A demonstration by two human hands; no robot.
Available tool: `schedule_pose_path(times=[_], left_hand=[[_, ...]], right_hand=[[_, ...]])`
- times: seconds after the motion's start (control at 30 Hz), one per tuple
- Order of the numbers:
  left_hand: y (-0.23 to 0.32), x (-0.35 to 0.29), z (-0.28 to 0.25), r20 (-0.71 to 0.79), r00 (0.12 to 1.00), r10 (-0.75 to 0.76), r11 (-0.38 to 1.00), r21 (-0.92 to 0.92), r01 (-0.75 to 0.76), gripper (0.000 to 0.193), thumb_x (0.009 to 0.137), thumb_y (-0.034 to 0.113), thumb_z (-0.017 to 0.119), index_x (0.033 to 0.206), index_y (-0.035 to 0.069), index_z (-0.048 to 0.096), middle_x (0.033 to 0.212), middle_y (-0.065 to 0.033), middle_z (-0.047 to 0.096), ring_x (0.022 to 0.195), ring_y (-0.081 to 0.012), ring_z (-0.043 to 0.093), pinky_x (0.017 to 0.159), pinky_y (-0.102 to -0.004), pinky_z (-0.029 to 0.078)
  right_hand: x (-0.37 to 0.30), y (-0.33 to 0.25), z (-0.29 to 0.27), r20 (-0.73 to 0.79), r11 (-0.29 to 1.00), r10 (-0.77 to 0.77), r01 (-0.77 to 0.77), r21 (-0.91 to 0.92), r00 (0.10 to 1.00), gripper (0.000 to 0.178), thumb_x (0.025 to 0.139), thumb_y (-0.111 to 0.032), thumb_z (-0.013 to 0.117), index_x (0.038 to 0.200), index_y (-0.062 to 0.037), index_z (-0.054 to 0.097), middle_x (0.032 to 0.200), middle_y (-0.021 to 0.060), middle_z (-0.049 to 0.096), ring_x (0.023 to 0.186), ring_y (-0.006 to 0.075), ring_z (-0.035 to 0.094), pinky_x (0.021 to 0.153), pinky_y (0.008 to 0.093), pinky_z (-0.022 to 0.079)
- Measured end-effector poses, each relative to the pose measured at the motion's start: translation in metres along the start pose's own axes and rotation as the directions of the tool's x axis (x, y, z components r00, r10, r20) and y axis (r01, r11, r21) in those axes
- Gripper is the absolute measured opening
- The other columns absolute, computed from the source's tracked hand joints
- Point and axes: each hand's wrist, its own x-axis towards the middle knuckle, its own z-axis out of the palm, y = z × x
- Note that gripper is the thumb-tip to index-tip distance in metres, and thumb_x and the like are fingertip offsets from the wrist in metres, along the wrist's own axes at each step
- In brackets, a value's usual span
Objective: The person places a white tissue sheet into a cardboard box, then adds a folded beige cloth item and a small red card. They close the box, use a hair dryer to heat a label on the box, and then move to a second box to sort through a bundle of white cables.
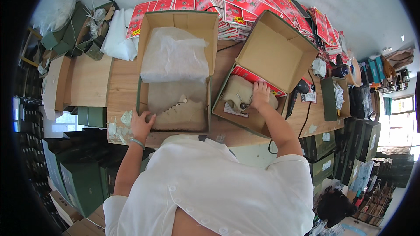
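A shoe box (213,48) with its lid up stands in front of me; white tissue paper (175,57) drapes over its back part. One beige ankle boot (186,116) lies on its side in the front part. My left hand (141,126) rests at the box's front left edge, fingers apart, thumb toward the boot. To the right, a second shoe box (280,48) sits at an angle with its lid up. It holds a beige lace-up boot (237,91) and a red printed packet (249,75) along its back wall. My right hand (261,95) reaches in, its fingers closed over the boot, fingertips partly hidden.
Many red printed packets (183,2) line the table's back edge, with a phone (300,9) on top. Rolled white paper (118,37) lies at the left. A small green box (330,100) is at the right. Green shoe boxes (83,183) are stacked below. A black cable crosses the tabletop (120,87).
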Motion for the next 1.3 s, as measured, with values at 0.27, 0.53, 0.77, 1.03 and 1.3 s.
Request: schedule_pose_path(times=[0.27,0.53,0.77,1.03,1.3], left_hand=[[-0.005,-0.003,0.002,0.045,0.998,-0.045,0.999,-0.006,0.045,0.035,0.079,0.042,0.076,0.099,0.014,0.075,0.139,-0.027,0.045,0.121,-0.0444,0.05,0.099,-0.0479,0.045],[-0.009,-0.002,0.006,0.061,0.996,-0.058,0.998,0.002,0.058,0.038,0.079,0.048,0.074,0.102,0.017,0.074,0.142,-0.0278,0.043,0.122,-0.0448,0.049,0.1,-0.0501,0.044],[-0.013,-0.003,0.009,0.031,0.998,-0.045,0.999,0.0,0.045,0.038,0.079,0.049,0.074,0.102,0.018,0.074,0.142,-0.027,0.044,0.117,-0.0454,0.052,0.099,-0.0506,0.044],[-0.012,-0.006,0.008,-0.062,0.998,0.027,0.996,0.084,-0.021,0.038,0.079,0.047,0.073,0.101,0.016,0.073,0.142,-0.0248,0.044,0.114,-0.0441,0.054,0.101,-0.0517,0.041],[0.085,0.018,-0.025,0.171,0.981,0.092,0.783,-0.621,0.035,0.064,0.081,0.038,0.076,0.13,0.003,0.054,0.133,-0.0244,0.053,0.106,-0.0429,0.059,0.092,-0.0471,0.049]], right_hand=[[-0.033,0.027,-0.036,-0.095,0.929,-0.003,0.038,0.369,0.995,0.09,0.058,-0.029,0.09,0.133,-0.0082,0.045,0.129,0.0115,0.055,0.12,0.0333,0.052,0.103,0.0471,0.041],[-0.058,0.05,-0.108,-0.303,0.963,0.018,0.066,0.263,0.953,0.078,0.059,-0.025,0.091,0.125,-0.0116,0.051,0.114,0.0098,0.063,0.109,0.0332,0.056,0.093,0.0453,0.045],[-0.053,0.042,-0.164,-0.147,0.999,0.001,0.005,0.042,0.989,0.081,0.057,-0.025,0.091,0.126,-0.0113,0.049,0.117,0.0086,0.062,0.109,0.0316,0.058,0.091,0.0439,0.047],[-0.06,0.021,-0.243,-0.175,0.958,0.039,0.013,0.287,0.984,0.081,0.055,-0.024,0.092,0.124,-0.0078,0.052,0.118,0.0131,0.064,0.11,0.0347,0.059,0.093,0.0434,0.048],[-0.035,-0.116,-0.251,-0.337,0.705,0.017,0.227,0.672,0.941,0.087,0.058,-0.034,0.092,0.126,-0.0012,0.049,0.116,0.0199,0.061,0.111,0.0381,0.057,0.094,0.0441,0.048]])
